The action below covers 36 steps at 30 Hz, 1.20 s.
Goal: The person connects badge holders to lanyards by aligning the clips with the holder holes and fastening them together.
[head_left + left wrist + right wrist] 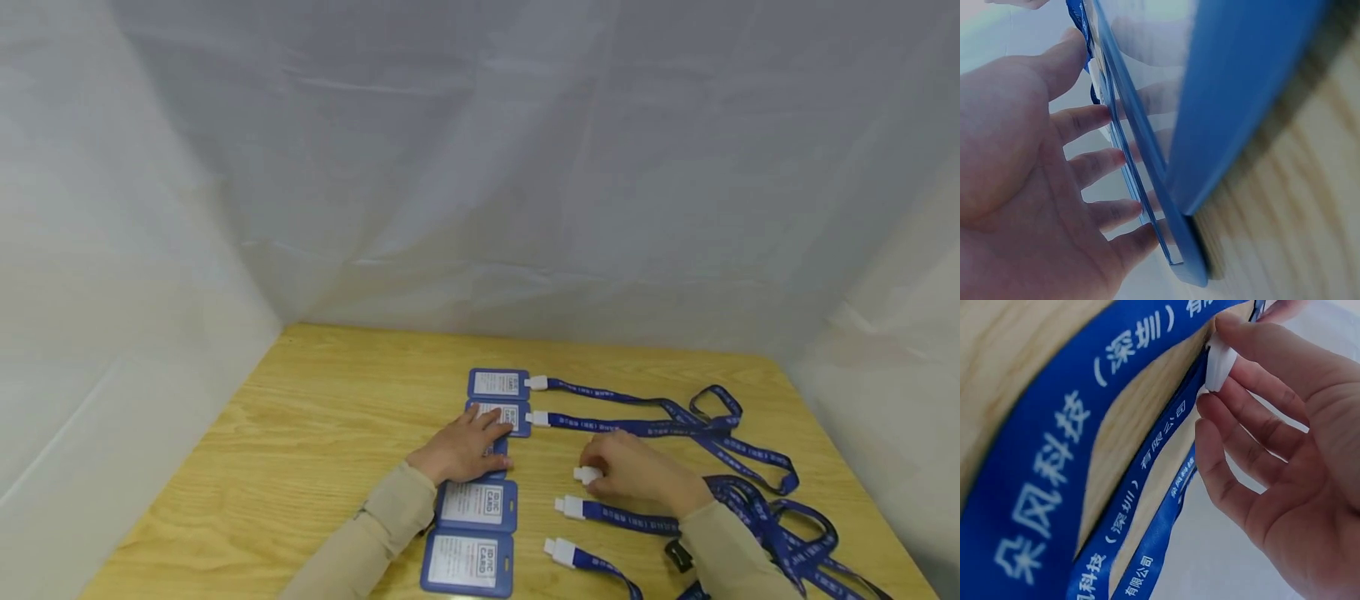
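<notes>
Blue ID card holders form a column on the wooden table, among them the farthest and the nearest. Across the middle of the column my left hand lies with fingers spread; in the left wrist view its fingertips touch a card holder. That hand partly hides the third holder. My right hand pinches the white plastic clip of a blue lanyard between thumb and fingers, a short gap right of the third holder. The two farthest holders have white clips at their slots.
Two more lanyards lie nearer me, their white clips apart from the holders. Blue straps with white lettering tangle at the right, beside a black buckle. Pale sheeting surrounds the table.
</notes>
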Available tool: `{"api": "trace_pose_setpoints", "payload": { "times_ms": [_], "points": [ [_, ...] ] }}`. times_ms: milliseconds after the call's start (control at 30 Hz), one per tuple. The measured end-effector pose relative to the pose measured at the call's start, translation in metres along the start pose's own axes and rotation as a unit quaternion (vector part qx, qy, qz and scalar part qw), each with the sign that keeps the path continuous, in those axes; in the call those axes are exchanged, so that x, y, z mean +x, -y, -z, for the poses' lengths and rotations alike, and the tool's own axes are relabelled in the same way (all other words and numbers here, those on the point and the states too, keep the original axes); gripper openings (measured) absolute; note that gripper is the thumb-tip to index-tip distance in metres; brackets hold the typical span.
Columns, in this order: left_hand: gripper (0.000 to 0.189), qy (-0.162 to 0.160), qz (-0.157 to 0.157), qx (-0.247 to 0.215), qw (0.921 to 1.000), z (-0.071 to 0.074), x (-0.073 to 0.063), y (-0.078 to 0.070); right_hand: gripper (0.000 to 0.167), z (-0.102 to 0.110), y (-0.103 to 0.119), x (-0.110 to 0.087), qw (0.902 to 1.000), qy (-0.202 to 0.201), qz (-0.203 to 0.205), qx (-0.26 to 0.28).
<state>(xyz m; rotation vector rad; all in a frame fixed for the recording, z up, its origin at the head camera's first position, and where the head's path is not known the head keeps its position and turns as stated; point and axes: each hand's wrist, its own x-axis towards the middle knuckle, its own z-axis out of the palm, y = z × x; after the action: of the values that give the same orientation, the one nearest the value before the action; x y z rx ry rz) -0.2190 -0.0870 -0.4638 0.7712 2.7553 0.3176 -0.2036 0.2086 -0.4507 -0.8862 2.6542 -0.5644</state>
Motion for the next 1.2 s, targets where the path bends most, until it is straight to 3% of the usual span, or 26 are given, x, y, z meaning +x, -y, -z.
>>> {"api": "trace_pose_setpoints", "payload": {
  "times_ms": [267, 600, 967, 1200],
  "points": [
    [0.064, -0.007, 0.0, 0.0, 1.0, -0.001, -0.001, 0.0, 0.018, 0.011, 0.006, -0.003, 0.9993, -0.038, -0.003, 0.005],
    [0.064, -0.022, 0.001, 0.005, 0.9998, 0.007, -0.006, -0.005, 0.023, 0.022, 0.013, -0.004, 0.9986, -0.051, -0.007, -0.012],
    [0.062, -0.036, 0.005, -0.031, 0.9989, 0.017, -0.024, -0.003, 0.027, 0.026, 0.017, -0.001, 0.998, -0.059, -0.01, -0.02],
    [0.06, -0.023, 0.016, -0.033, 0.9991, 0.017, -0.037, -0.001, 0.026, 0.027, 0.017, 0.002, 0.9981, -0.057, -0.007, -0.023]
  ]
}}
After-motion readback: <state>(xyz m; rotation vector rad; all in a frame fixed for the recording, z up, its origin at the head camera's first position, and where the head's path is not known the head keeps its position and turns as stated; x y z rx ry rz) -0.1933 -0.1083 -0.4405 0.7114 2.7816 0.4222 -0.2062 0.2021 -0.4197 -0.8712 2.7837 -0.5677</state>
